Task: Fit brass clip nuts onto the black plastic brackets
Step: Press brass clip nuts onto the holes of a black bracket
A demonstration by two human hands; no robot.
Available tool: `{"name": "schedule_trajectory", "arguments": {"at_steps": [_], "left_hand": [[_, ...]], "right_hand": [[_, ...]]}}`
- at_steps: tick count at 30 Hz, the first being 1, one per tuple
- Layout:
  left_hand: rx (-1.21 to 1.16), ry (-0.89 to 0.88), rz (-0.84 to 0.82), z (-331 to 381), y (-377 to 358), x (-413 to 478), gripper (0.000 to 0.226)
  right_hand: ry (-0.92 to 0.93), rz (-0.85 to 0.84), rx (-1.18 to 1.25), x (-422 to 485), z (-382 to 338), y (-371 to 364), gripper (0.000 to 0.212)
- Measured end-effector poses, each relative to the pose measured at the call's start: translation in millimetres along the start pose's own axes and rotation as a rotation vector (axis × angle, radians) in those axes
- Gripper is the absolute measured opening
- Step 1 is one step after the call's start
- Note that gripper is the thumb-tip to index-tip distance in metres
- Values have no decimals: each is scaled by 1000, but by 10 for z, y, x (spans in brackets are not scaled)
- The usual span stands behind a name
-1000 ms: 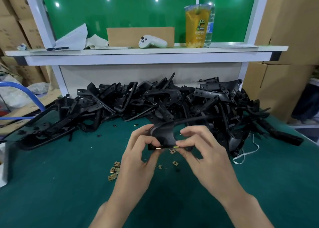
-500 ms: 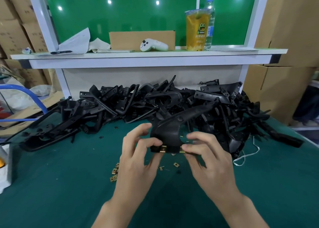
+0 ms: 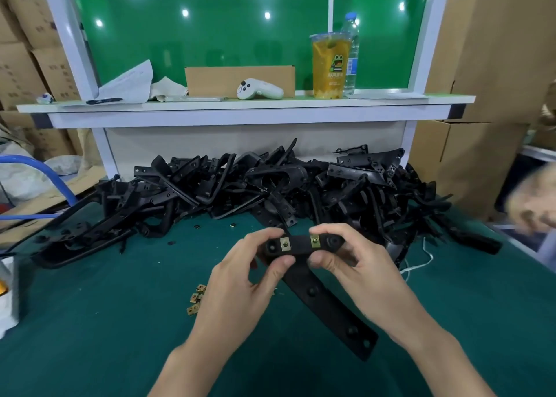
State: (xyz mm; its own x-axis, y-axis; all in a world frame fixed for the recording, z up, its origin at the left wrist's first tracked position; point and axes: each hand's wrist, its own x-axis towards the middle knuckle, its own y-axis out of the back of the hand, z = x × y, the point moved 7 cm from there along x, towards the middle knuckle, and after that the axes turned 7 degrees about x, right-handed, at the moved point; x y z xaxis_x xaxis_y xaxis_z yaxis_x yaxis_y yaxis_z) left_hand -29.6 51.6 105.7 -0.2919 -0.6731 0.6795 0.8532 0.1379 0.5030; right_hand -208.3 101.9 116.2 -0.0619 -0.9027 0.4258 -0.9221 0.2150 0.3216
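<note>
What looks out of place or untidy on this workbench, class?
Loose brass clip nuts lie scattered on the green mat: a cluster beside the left hand, two strays by the jumbled bracket heap. The held bracket and its two fitted nuts look sound.

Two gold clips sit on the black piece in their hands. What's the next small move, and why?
Likely set the bracket aside and take another from the pile: left hand and right hand pinch it, and both brass clip nuts already look seated on its bar.
</note>
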Motion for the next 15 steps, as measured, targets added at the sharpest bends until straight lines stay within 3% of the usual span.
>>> {"name": "schedule_trajectory", "arguments": {"at_steps": [6, 11, 15], "left_hand": [[-26, -1, -84, 93, -79, -56, 29], [-105, 52, -148, 173, -269, -167, 33], [-209, 131, -178, 311, -553, -285, 28]], "right_hand": [[-22, -22, -72, -142, -59, 41, 23], [-156, -89, -108, -274, 51, 133, 17], [-288, 75, 34, -386, 214, 331, 27]]}}
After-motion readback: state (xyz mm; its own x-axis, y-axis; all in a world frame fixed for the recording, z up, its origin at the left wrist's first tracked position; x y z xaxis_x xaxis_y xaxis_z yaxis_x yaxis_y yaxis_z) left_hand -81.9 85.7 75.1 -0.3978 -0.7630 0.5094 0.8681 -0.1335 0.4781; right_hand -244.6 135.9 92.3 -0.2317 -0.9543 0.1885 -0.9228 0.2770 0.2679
